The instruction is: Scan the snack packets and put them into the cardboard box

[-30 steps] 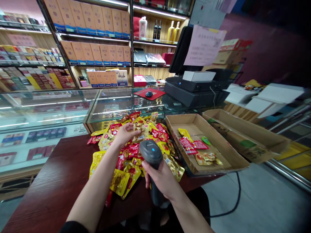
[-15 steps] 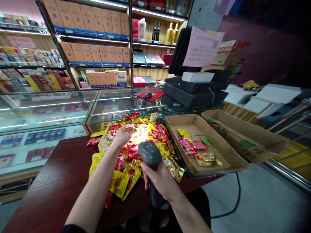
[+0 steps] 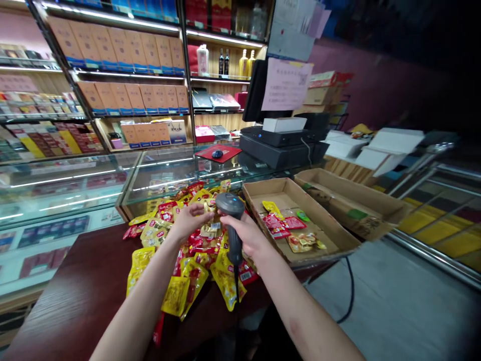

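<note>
My right hand [image 3: 246, 233] is wrapped around the handle of a black barcode scanner [image 3: 233, 235], whose head shows a small blue light. Just left of it, my left hand [image 3: 190, 220] pinches a gold snack packet [image 3: 211, 226] with a white barcode label, partly hidden by the fingers. Both hands are over a heap of red and yellow snack packets [image 3: 201, 245] on a dark reddish table [image 3: 80, 271]. Below the scanner a yellow packet [image 3: 228, 281] lies near the table's front edge, with the scanner's cable hanging across it.
At the right, a shallow cardboard box [image 3: 334, 245] contains several packets, and a second cardboard box [image 3: 379, 200] stands beside it. Behind the heap is a glass counter [image 3: 165, 170] with a mouse [image 3: 217, 154] and a monitor [image 3: 255, 93]. Metal rails [image 3: 443, 245] run along the far right.
The scanner has risen forward, close to my left hand, and stands more upright. Its bright light on the packets is gone. A gold packet now shows at my left fingers. The view has turned slightly right.
</note>
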`<state>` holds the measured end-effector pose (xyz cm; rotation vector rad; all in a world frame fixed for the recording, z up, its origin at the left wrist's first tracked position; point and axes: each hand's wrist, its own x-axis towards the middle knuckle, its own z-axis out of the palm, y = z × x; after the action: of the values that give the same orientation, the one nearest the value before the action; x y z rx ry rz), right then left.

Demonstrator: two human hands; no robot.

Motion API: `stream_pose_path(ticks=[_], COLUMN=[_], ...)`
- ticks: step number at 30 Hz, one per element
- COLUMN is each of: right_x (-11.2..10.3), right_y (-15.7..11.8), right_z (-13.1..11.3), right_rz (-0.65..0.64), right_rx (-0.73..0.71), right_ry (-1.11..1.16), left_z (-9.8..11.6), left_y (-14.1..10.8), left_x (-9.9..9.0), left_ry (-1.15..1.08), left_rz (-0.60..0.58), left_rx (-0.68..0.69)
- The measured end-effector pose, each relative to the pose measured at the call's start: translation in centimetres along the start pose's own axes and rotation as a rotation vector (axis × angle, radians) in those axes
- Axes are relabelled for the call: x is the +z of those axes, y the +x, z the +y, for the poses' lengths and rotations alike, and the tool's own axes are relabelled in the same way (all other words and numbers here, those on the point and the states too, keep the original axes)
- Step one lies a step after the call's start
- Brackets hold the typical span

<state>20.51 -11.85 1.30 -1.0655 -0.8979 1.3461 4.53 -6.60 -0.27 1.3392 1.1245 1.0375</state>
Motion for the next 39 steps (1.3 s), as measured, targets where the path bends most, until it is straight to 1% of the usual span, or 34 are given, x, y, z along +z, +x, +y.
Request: stream_pose_path(ticks=[2, 4, 6, 8, 11, 14, 17, 20, 22, 24, 25, 27, 30, 32, 34, 36, 39], right_x=[-0.5, -1.6, -3.4, -5.6, -9.5, -13.3, -17.0, -20.5, -22.3, -23.6, -23.9, -23.9, -22.4, -20.5, -18.2, -15.5, -11.2], right_y=[0.5, 0.7, 0.8, 0.6, 0.0, -1.1, -2.2, -3.2, -3.8, -4.3, -4.6, -4.7, -4.3, -3.5, -2.6, -1.6, -0.5], right_z=[-0.7, -1.4, -2.3, -3.4, -5.5, -7.6, -9.2, -10.4, -11.0, -11.4, -11.5, -11.4, -10.6, -9.7, -8.6, -7.5, -5.8], right_rz=[-0.021, -0.029, -0.008, 0.043, 0.116, 0.201, 0.304, 0.393, 0.468, 0.545, 0.575, 0.595, 0.533, 0.458, 0.383, 0.299, 0.185], right_rx=[0.022, 0.027, 0.013, 0.001, 0.001, -0.031, -0.091, -0.175, -0.214, -0.242, -0.254, -0.278, -0.266, -0.222, -0.170, -0.106, -0.041], right_ry=[0.017, 0.020, 0.024, 0.022, 0.017, 0.051, 0.065, 0.045, 0.027, -0.011, -0.032, -0.061, -0.068, -0.059, -0.040, -0.026, -0.026], left_z=[0.4, 0.9, 1.6, 2.3, 3.2, 4.1, 4.9, 5.5, 5.7, 5.7, 5.7, 5.5, 5.1, 4.7, 4.4, 4.1, 3.4], left_y=[0.1, 0.5, 1.1, 2.0, 3.4, 4.7, 5.4, 5.4, 5.1, 4.8, 4.7, 4.7, 4.9, 4.9, 4.8, 4.5, 3.6], left_x=[1.2, 2.7, 4.5, 6.8, 11.1, 16.2, 21.6, 26.5, 28.9, 30.2, 30.4, 30.0, 27.7, 25.4, 22.7, 19.5, 14.1], left_ry=[0.024, 0.044, 0.047, 0.030, -0.020, -0.073, -0.066, -0.052, -0.067, -0.069, -0.059, -0.021, 0.016, 0.042, 0.056, 0.053, 0.042], left_rz=[-0.044, -0.124, -0.179, -0.228, -0.316, -0.400, -0.435, -0.464, -0.498, -0.517, -0.514, -0.489, -0.438, -0.384, -0.331, -0.281, -0.187], left_rx=[0.016, 0.025, 0.015, 0.011, 0.004, -0.032, -0.046, -0.042, -0.054, -0.060, -0.050, -0.016, 0.018, 0.026, 0.036, 0.057, 0.087])
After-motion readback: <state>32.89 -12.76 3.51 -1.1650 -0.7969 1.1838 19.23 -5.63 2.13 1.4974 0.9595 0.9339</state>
